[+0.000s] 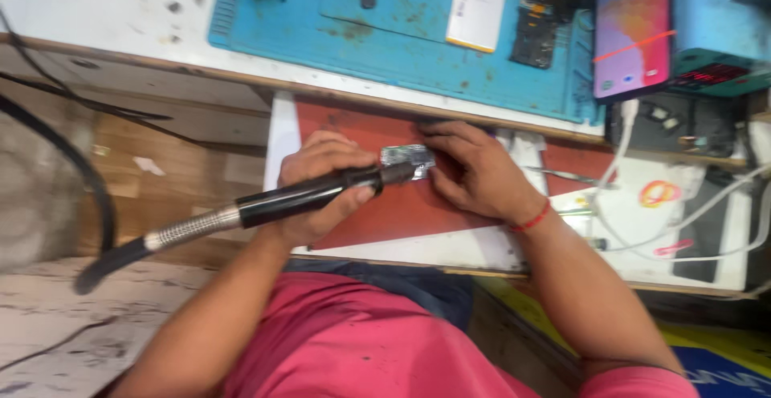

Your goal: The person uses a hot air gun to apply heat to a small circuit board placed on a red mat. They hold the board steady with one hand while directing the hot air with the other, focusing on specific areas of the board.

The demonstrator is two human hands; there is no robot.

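The hands meet over a red mat [385,213] on a pull-out shelf, close together with only a small metal-shielded part [407,157] between them. The left hand [321,185] is wrapped tight around a black pen-shaped tool [321,191], its tip resting against the part; a silver flexible shaft [193,227] runs from the tool's back end out past the left wrist into a thick black cable. The right hand [474,171] lies flat with its fingers curled down on the part, pinning it to the mat, and wears a red thread band [532,220] at the wrist. Beyond the hands, on the worktop [96,12], lies a blue repair mat [401,36] with a pale rectangular cell on it. Beyond the right hand, a phone [633,28] with a lit pink screen leans on a blue box, and white cables [707,213] trail to the right of the wrist.
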